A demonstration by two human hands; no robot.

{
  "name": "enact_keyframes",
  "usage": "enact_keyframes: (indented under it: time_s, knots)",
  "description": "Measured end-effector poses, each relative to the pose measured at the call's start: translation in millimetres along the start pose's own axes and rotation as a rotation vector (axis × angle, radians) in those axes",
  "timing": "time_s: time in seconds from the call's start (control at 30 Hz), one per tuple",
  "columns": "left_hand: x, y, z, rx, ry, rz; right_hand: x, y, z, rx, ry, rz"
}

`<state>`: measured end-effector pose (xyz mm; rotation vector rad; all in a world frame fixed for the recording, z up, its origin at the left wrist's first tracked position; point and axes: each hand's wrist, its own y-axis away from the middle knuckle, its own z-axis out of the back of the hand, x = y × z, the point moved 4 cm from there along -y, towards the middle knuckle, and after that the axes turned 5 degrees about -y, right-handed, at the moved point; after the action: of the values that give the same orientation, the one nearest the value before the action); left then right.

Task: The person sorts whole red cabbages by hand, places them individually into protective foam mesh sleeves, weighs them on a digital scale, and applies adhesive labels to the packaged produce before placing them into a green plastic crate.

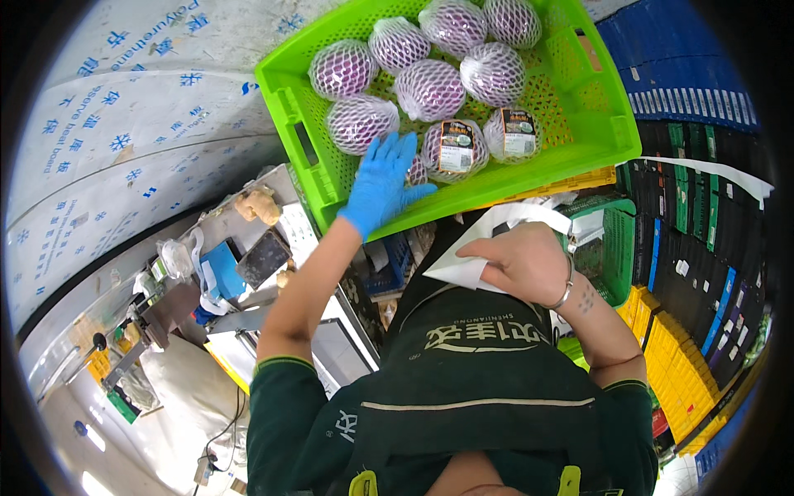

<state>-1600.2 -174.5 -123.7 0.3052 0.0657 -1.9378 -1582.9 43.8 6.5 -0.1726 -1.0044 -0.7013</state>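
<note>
From the head view, the left hand (382,183), in a blue rubber glove, reaches into the bright green perforated plastic crate (592,106). It lies flat over one of the round purple vegetables in white foam netting (419,171) at the near left of the crate. Its fingers are spread and loose, resting on the netted vegetable and closing on nothing. To do this well, the palm would best settle fully over the vegetable and the fingers curl under its sides, so that the soft netting does not slip and the labelled neighbour (455,149) just to the right stays put.

The bare right hand (523,263), a silver bangle (566,289) at the wrist, sits near the body. It pinches a white sheet of paper (463,266) between thumb and fingers, grip partly closed, well apart from the crate. Behind it to the right stands a darker green mesh basket (610,248).
</note>
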Motion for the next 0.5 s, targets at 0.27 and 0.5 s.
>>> enact_keyframes:
  time_s: [0.27, 0.5]
  knots:
    - [-124, 76, 100, 0.436, 1.678, 0.405, 14, -33, 62, -0.533, 0.220, 0.094]
    - [-79, 91, 81, 0.086, 1.070, 0.647, 9, -31, -26, -0.131, -0.448, -0.053]
